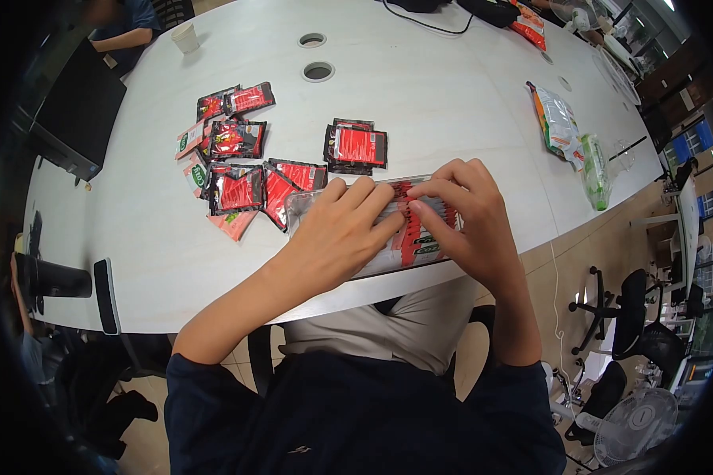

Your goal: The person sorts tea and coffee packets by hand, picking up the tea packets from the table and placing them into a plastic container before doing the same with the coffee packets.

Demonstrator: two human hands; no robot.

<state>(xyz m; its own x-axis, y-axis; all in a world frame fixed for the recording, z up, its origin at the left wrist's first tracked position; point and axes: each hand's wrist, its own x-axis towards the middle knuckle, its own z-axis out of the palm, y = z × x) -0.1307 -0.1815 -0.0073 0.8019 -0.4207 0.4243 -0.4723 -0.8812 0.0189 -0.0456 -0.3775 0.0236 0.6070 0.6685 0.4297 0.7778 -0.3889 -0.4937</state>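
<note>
A clear plastic box [296, 204] lies at the table's near edge, with a row of red and white packets [428, 247] standing on edge inside it. My left hand [342, 231] reaches over the box from the left, its fingers bent down and closed at the packets. From the right, my right hand [477, 222] has its thumb and forefinger pinched at the tops of the red packets. The fingertips of both hands nearly meet. Just behind the box is a small stack of black and red packets [358, 148].
Loose black and red packets [236, 188] lie at the left, among pink packets [234, 225]. A paper cup [185, 38], a phone [106, 296] and a black computer case [75, 107] are further left. Snack bags [558, 123] and a green packet [596, 174] lie at the right.
</note>
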